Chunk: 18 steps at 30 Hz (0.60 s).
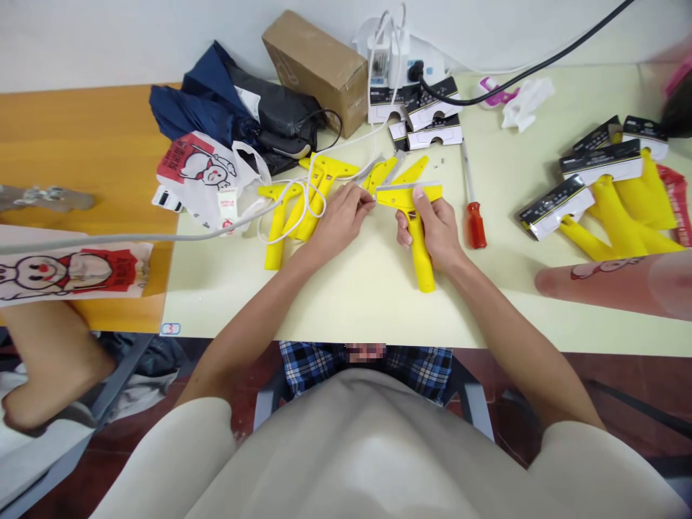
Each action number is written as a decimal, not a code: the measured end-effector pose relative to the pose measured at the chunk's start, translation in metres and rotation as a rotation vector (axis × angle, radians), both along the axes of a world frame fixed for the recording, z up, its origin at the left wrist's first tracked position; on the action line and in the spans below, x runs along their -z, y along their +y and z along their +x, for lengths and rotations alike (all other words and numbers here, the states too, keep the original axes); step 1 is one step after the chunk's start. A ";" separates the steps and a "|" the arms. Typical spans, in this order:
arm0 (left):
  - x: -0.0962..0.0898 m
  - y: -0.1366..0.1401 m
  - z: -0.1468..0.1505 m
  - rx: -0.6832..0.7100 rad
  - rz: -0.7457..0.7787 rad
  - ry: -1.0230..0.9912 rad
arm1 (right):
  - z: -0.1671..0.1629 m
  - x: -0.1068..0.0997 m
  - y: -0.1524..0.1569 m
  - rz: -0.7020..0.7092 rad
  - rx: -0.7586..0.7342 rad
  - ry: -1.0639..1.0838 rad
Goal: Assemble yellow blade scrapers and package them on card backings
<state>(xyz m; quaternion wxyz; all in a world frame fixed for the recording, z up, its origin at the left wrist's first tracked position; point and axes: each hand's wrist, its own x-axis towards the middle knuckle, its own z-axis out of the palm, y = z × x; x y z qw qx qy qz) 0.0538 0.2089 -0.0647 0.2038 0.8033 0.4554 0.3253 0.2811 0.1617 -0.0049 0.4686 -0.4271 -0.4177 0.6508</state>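
My right hand [440, 231] grips a yellow scraper [420, 259] by the top of its handle, thumb on the head, with a metal strip along its upper edge. At the left end of that head, my left hand [340, 218] has its fingertips pinched together; what they hold is too small to make out. Yellow scraper parts with metal blades [411, 170] lie just behind the hands. Several yellow scrapers [275, 238] rest left of my left hand, a white cable across them. A red-handled screwdriver [476, 225] lies right of my right hand. Tiny loose pieces [442, 161] lie behind the scraper.
Packaged yellow scrapers [605, 209] and a pink cup [605, 285] stand at the right. Behind are black-and-white card sleeves [437, 135], a power strip [432, 71], a cardboard box [324, 61] and crumpled tissue [527, 102]. A printed bag [197, 176] and blue umbrella [202, 101] lie left.
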 end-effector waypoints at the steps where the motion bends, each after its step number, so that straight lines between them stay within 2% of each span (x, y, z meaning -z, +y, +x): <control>1: -0.001 0.000 -0.001 -0.004 -0.004 -0.038 | 0.000 0.001 0.000 -0.004 -0.001 0.002; 8: -0.014 -0.009 0.007 -0.147 0.093 -0.410 | -0.001 0.006 0.001 -0.024 -0.015 -0.028; 13: -0.023 -0.022 0.015 -0.034 0.147 -0.381 | -0.003 0.004 -0.003 0.003 -0.043 -0.042; 18: -0.022 -0.022 0.015 0.010 0.063 -0.324 | -0.007 0.007 -0.004 0.036 -0.041 -0.067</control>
